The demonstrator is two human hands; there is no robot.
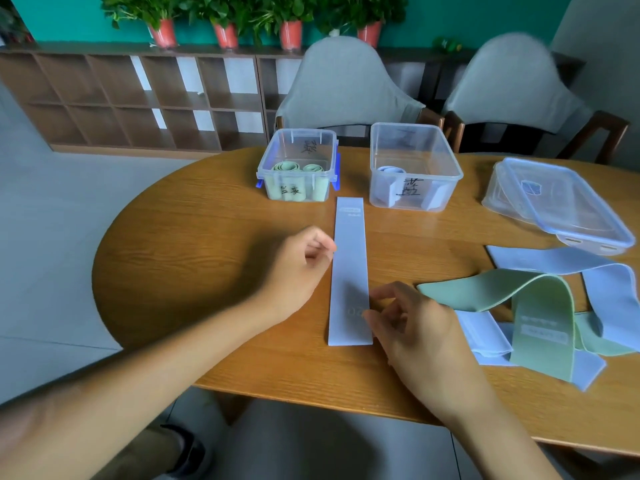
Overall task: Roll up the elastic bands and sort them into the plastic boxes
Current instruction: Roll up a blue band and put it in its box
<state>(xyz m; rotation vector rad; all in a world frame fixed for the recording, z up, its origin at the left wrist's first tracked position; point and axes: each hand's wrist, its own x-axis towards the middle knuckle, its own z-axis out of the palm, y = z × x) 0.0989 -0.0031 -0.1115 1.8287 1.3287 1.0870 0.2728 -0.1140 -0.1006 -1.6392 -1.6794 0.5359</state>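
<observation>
A pale blue elastic band lies flat on the wooden table, running straight away from me. My left hand is at its left edge, fingers curled, fingertips pinching that edge. My right hand is at the right edge near the close end; its loosely bent fingertips touch the band. Behind stand two clear plastic boxes. The left box holds rolled green bands, and the right box holds a rolled blue band.
A loose pile of unrolled bands, green and blue, lies at the right of the table. Clear box lids are stacked at the back right. Two grey chairs stand behind the table. The table's near edge runs under my forearms.
</observation>
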